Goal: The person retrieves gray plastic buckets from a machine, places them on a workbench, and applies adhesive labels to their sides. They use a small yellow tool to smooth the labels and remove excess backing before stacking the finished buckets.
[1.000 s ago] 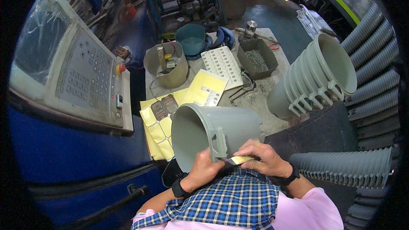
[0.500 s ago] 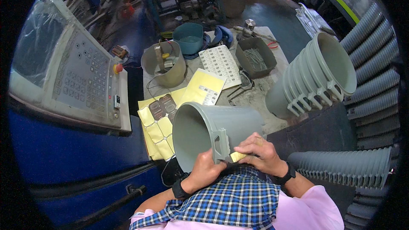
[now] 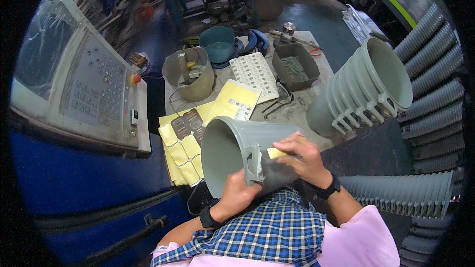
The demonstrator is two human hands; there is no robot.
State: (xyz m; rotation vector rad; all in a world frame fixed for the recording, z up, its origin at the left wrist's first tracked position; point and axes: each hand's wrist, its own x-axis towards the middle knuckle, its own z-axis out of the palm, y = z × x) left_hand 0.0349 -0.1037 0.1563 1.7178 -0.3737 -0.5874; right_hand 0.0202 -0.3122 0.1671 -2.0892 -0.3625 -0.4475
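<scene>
A grey plastic bucket (image 3: 279, 133) lies on its side against my checked apron, its mouth turned to the left. My left hand (image 3: 238, 190) is closed on the bucket's rim, just below the handle bracket (image 3: 254, 162); its fingertips are partly hidden. Pinched in the fingers of my right hand (image 3: 304, 158) is a small pale-yellow piece (image 3: 276, 153), whose exact kind I cannot make out. That hand is over the bucket's outer wall, to the right of the bracket.
Yellow label sheets (image 3: 188, 151) lie left of the bucket. Beyond stand a tub with tools (image 3: 173, 76), a teal basin (image 3: 216, 44) and a dark bin of thin pieces (image 3: 310, 71). Stacked buckets (image 3: 356, 89) and more nested ones (image 3: 396, 193) are at right, a control panel (image 3: 94, 84) at left.
My right hand has moved up and away from my apron along the bucket's wall, still pinching the yellow piece. My left hand keeps its hold; the bucket has turned slightly.
</scene>
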